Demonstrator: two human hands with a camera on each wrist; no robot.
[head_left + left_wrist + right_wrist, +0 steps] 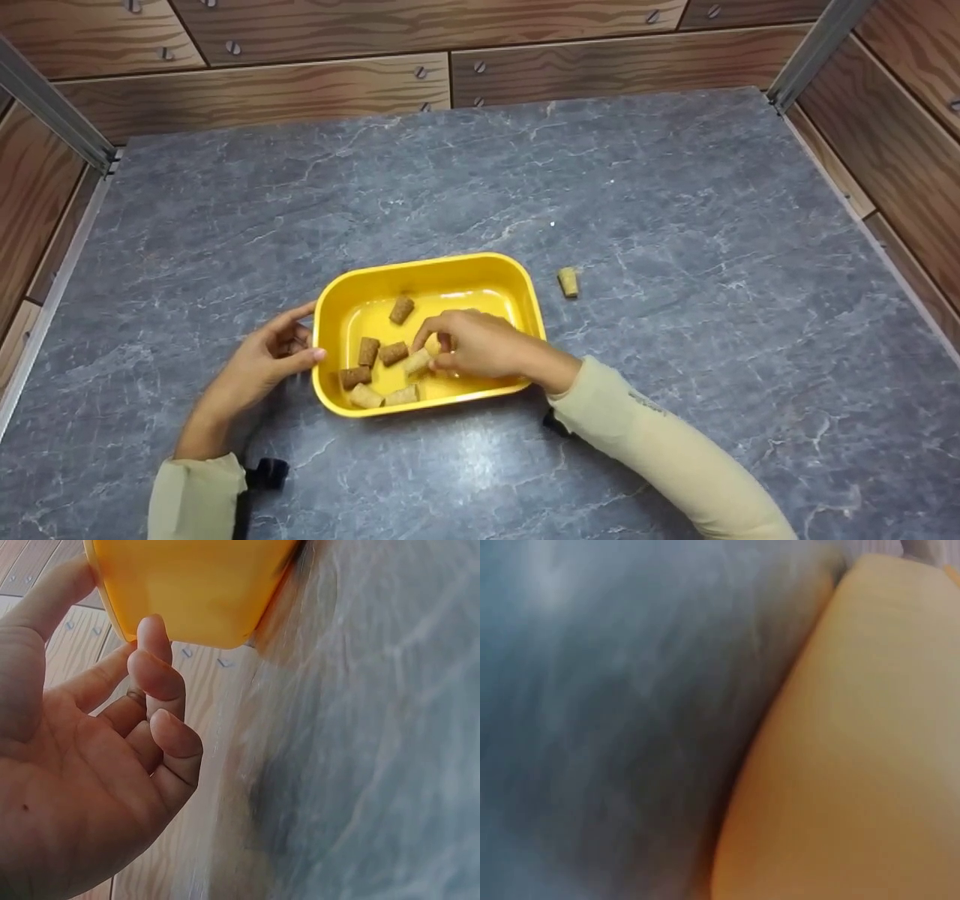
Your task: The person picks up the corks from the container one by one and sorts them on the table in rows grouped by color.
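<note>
A yellow tray point(429, 409) stands on the table with several corks in it, some dark brown and some pale. My left hand point(259, 364) holds its left end, thumb tip over the rim and index finger against the side. In the left wrist view, the other fingers curl loosely under the tray wall. Inside the tray, my right hand point(484, 345) pinches a pale cork point(417, 362) between thumb and fingers. Close by lie a brown cork point(393, 353) and another brown cork point(402, 309). The right wrist view shows mostly the tray's outer wall point(840, 750), blurred.
One pale tapered cork point(568, 282) lies on the table right of the tray. The grey marbled tabletop point(675, 225) is bordered by wood-patterned panels point(300, 90) at the back and sides. Metal posts point(817, 56) rise at the back corners.
</note>
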